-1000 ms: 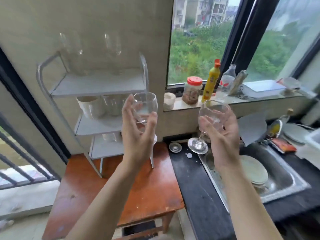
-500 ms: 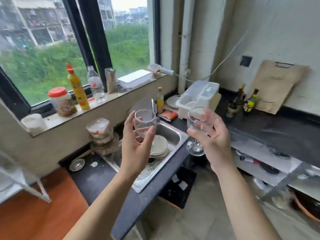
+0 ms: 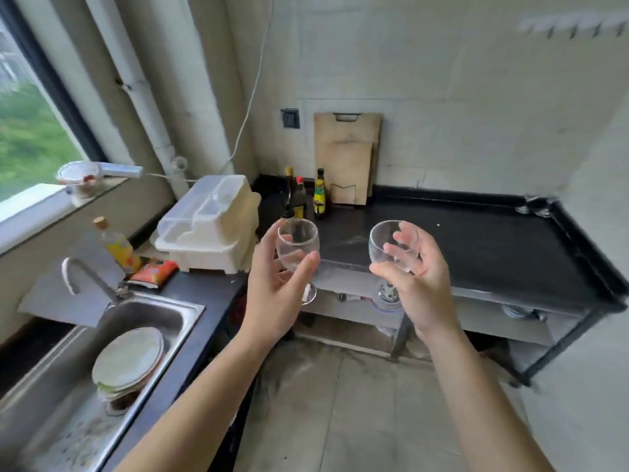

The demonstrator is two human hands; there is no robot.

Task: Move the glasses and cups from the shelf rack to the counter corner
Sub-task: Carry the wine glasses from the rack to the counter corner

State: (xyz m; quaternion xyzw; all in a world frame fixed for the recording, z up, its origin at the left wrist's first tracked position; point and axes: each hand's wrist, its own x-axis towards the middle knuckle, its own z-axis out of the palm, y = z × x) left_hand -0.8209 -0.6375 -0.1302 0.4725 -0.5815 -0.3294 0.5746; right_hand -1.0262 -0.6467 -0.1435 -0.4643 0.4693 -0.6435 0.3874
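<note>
Clear stemmed glass (image 3: 297,245) clasped upright in left hand (image 3: 277,284); second glass (image 3: 391,245) clasped in right hand (image 3: 420,281), forearms extended.

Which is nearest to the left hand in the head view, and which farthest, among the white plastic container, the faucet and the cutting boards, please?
1. White plastic container, just left of the left hand.
2. Faucet, farther left, by the sink.
3. Cutting boards, against the back wall.

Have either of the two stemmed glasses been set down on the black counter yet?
No, the left hand and right hand each hold a stemmed glass in the air before the black counter.
</note>
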